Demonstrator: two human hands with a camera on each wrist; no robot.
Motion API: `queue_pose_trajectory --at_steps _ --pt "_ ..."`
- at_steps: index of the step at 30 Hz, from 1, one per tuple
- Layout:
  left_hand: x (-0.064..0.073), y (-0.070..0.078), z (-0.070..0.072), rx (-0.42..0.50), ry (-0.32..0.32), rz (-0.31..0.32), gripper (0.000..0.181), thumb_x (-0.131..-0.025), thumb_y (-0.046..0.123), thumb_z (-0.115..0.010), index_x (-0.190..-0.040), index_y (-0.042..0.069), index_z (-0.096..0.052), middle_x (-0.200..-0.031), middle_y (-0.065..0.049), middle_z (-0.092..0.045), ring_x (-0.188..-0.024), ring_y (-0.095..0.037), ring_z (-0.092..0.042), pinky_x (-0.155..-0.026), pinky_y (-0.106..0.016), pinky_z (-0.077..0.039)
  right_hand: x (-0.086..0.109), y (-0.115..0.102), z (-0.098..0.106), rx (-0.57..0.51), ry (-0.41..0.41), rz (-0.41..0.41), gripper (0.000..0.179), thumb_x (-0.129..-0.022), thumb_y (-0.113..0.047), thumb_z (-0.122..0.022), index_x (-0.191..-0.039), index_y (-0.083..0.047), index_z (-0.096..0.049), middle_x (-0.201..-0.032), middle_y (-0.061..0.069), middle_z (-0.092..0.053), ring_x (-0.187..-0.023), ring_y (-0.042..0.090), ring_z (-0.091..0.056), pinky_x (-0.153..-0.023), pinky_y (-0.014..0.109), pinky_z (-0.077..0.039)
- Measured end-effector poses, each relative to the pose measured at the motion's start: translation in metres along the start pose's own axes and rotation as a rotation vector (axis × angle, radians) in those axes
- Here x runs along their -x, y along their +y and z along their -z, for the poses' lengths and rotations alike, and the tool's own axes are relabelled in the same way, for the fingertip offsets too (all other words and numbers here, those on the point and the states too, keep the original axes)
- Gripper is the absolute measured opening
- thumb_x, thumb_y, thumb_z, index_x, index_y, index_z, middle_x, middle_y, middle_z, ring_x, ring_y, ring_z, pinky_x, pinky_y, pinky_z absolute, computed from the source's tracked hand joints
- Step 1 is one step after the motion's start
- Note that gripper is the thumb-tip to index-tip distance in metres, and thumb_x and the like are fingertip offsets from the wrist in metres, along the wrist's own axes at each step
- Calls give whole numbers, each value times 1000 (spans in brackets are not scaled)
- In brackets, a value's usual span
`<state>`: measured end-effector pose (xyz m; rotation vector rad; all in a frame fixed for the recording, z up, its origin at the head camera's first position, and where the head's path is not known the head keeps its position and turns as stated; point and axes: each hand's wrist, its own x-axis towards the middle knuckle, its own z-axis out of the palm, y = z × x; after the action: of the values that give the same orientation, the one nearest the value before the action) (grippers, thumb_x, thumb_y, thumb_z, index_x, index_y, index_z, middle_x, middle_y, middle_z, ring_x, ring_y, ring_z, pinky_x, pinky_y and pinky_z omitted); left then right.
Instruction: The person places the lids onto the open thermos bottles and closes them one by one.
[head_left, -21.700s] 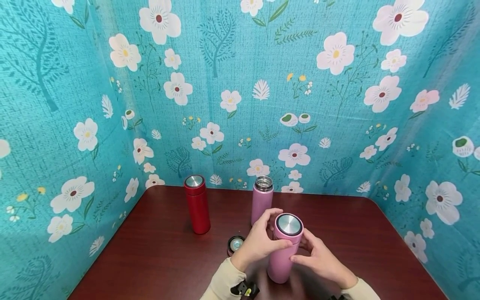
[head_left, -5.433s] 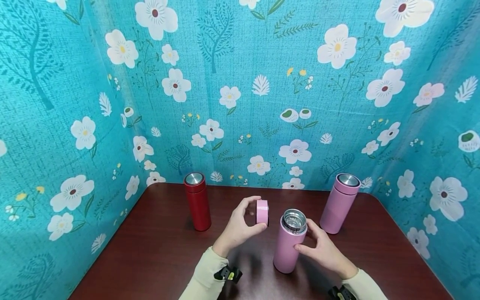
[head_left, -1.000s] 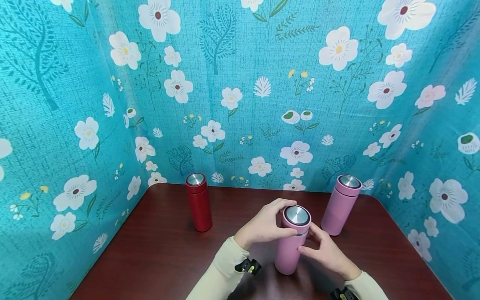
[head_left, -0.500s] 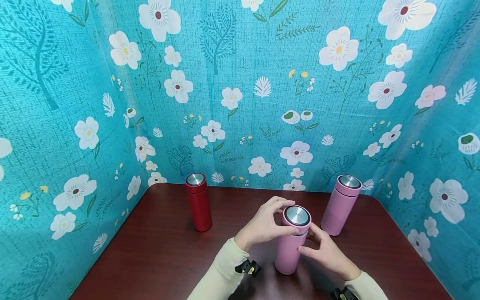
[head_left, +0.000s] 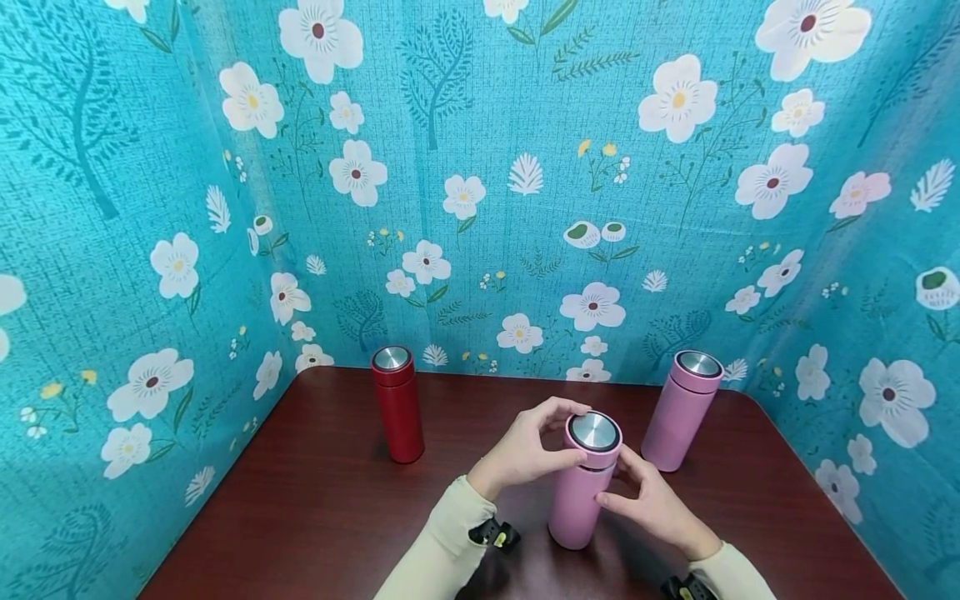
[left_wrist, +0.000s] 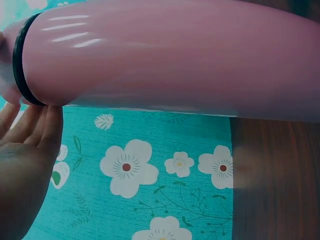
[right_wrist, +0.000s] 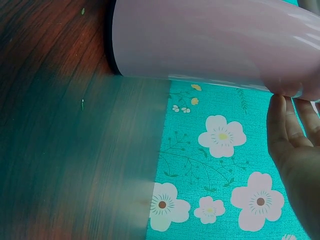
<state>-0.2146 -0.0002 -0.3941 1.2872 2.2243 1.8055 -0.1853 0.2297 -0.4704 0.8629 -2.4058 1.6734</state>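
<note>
A pink thermos [head_left: 576, 508] stands upright on the table in front of me. Its lid [head_left: 595, 432], pink with a silver disc on top, sits on the mouth, and a thin dark line shows below it. My left hand [head_left: 525, 450] holds this lid from the left, thumb on the near side and fingers at the far side. From the right, my right hand [head_left: 656, 507] grips the upper body with thumb and fingers. The left wrist view shows a dark ring [left_wrist: 21, 60] between lid and body, with left fingertips beneath it.
A second pink thermos [head_left: 681, 417], lid on, stands at the back right, just beyond my right hand. A red thermos [head_left: 399, 417] with its lid on stands at the back left. The dark wooden table [head_left: 315, 517] meets a flowered blue curtain [head_left: 480, 167].
Seconds ago my left hand held the lid apart from the open thermos; now the lid is on it. Longer ago, another pink thermos stood there. Lately my left thumb has shifted slightly along the lid.
</note>
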Motion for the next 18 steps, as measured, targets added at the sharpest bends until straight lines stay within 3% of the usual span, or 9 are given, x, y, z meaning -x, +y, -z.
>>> queue_pose_trajectory --at_steps 4,12,18 --pt "-1 -20 -3 -11 -3 -24 51 -83 11 -71 -130 10 -51 -127 -1 -57 -112 -9 -55 -94 -29 -43 0 0 0 -9 -4 -1 65 -84 -1 -66 -142 -6 -36 -122 8 -59 -104 15 -59 -85 29 -48" --pt "-3 -22 -3 -97 61 -58 52 -75 17 -80 -121 10 -57 -116 0 -54 -104 -7 -53 -89 -28 -47 -1 2 1 -19 -9 12 67 -84 1 -66 -143 -6 -35 -126 6 -58 -106 15 -58 -85 28 -48" --pt "-3 -24 -2 -99 44 -71 47 -78 18 -77 -121 14 -57 -115 3 -55 -103 -6 -53 -87 -25 -46 -1 3 1 -45 -23 -6 68 -85 0 -65 -144 -8 -34 -128 6 -56 -107 16 -58 -85 29 -48"
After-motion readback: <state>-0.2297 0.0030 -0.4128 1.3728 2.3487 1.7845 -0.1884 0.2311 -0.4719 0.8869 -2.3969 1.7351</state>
